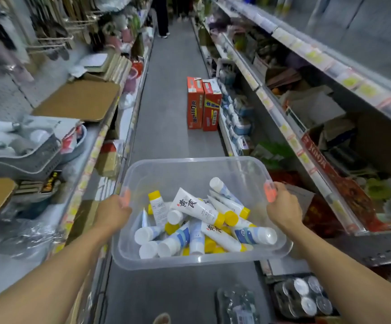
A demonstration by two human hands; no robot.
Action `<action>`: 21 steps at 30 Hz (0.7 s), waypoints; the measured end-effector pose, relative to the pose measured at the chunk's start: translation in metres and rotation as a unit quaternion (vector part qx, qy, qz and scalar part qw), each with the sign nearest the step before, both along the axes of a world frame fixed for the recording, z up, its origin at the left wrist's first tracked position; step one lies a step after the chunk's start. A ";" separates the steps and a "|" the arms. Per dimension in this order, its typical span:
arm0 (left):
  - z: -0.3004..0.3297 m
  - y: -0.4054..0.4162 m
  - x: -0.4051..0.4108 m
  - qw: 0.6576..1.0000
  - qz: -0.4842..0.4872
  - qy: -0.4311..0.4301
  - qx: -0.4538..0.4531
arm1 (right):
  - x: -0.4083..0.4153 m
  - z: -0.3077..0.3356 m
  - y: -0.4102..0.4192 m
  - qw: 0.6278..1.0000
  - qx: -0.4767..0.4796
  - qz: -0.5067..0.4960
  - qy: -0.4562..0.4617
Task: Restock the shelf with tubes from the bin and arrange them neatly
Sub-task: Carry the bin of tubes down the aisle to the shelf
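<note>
A clear plastic bin (pixel 185 169) hangs in the aisle in front of me, carried between both hands. My left hand (pixel 114 212) grips its left rim and my right hand (pixel 282 205) grips its right rim, fingertips showing through the plastic. Inside lie several tubes (pixel 197 208) in a loose heap, white with yellow caps or white with blue print and white caps. Shelves run along both sides; the right shelf (pixel 320 183) stands close to the bin.
Two red cartons (pixel 202 105) stand on the aisle floor ahead by the right shelving. A grey basket (pixel 26 157) juts from the left shelf. Packed cans (pixel 303 295) sit low at the right. A person's legs (pixel 161 17) stand far down the aisle.
</note>
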State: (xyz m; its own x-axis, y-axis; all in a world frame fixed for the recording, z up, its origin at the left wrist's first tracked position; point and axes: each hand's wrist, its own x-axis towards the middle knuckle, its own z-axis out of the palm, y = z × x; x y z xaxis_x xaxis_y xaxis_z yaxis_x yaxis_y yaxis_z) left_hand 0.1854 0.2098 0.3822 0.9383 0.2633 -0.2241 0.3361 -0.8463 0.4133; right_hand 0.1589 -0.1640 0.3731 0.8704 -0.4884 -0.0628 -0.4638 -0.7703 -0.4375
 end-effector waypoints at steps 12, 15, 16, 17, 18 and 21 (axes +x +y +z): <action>0.042 0.039 0.174 0.999 -0.008 -0.034 0.000 | 0.162 0.017 0.037 0.999 0.016 -0.018 -0.036; 0.042 0.035 0.221 0.999 -0.002 -0.041 -0.001 | 0.215 0.017 0.030 0.999 0.029 -0.014 -0.044; 0.042 0.032 0.237 0.999 0.000 -0.042 -0.001 | 0.234 0.017 0.028 0.998 0.033 -0.012 -0.047; 0.042 0.029 0.255 0.999 0.000 -0.041 0.001 | 0.253 0.017 0.025 0.998 0.034 -0.010 -0.049; 0.041 0.028 0.272 0.999 0.000 -0.035 0.008 | 0.271 0.017 0.022 0.998 0.032 -0.008 -0.050; 0.041 0.022 0.321 0.999 0.005 -0.033 0.022 | 0.325 0.022 0.014 0.998 0.033 0.000 -0.057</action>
State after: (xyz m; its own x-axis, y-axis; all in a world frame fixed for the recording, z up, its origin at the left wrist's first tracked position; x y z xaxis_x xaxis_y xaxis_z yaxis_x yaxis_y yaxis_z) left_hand 0.5059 0.2321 0.4234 0.9480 0.2804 -0.1505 0.3178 -0.8609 0.3974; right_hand 0.4840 -0.1499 0.3952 0.8740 -0.4859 0.0046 -0.4078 -0.7385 -0.5369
